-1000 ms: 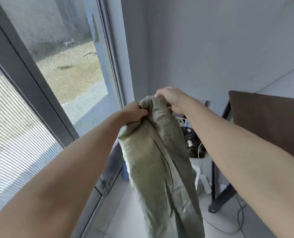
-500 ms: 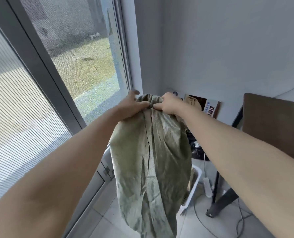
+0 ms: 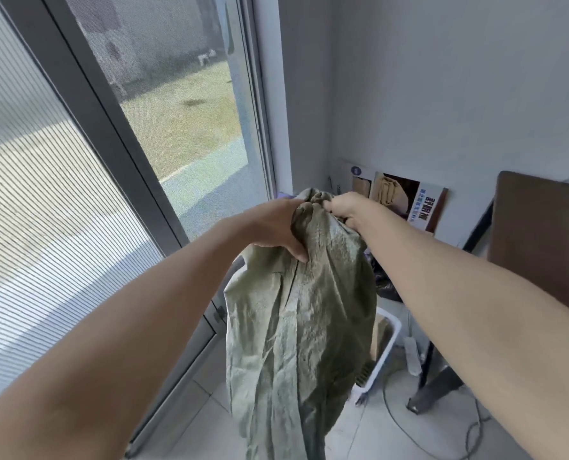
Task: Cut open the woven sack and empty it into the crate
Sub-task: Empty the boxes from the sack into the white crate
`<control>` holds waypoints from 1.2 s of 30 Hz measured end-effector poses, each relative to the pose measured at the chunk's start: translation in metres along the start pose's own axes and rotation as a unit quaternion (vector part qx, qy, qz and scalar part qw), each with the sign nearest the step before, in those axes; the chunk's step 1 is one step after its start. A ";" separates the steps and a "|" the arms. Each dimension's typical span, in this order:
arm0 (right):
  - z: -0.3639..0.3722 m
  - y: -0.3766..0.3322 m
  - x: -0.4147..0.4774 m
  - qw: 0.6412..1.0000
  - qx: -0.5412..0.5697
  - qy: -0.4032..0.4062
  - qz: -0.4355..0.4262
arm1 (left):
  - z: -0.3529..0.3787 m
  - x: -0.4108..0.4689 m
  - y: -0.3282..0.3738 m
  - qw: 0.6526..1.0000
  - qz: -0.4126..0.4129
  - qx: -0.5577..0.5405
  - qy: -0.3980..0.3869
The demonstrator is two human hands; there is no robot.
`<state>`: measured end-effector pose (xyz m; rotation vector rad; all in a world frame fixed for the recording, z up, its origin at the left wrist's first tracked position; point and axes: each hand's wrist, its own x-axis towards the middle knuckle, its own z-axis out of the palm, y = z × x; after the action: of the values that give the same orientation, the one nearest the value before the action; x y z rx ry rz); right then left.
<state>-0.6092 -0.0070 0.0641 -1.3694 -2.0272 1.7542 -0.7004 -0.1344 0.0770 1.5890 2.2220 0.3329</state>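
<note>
Both hands clamp the bunched upper end of the woven sack (image 3: 303, 327), the left hand (image 3: 276, 227) lower on the gathered cloth and the right hand (image 3: 346, 207) close beside it at the crest, so it hangs limp in front of the white crate (image 3: 387, 340) on the floor (image 3: 392, 433). I judge this the emptying step, nearly done, since the sack looks slack and flat. Next comes a firm shake, with the hidden lower end kept over the crate.
</note>
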 end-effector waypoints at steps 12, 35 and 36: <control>-0.010 -0.019 0.020 0.978 0.037 0.142 -0.148 | -0.021 0.036 -0.012 0.946 -0.108 -0.277 0.128; 0.001 -0.010 0.090 0.963 -0.233 0.136 -0.016 | 0.024 0.145 -0.078 0.959 -0.188 -0.171 0.125; 0.000 -0.009 0.096 0.956 -0.255 0.147 -0.011 | 0.023 0.148 -0.081 0.961 -0.186 -0.152 0.136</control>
<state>-0.6692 0.0599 0.0294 -1.6075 -2.3911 0.9635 -0.8015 -0.0219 -0.0028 0.9911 2.4643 0.7759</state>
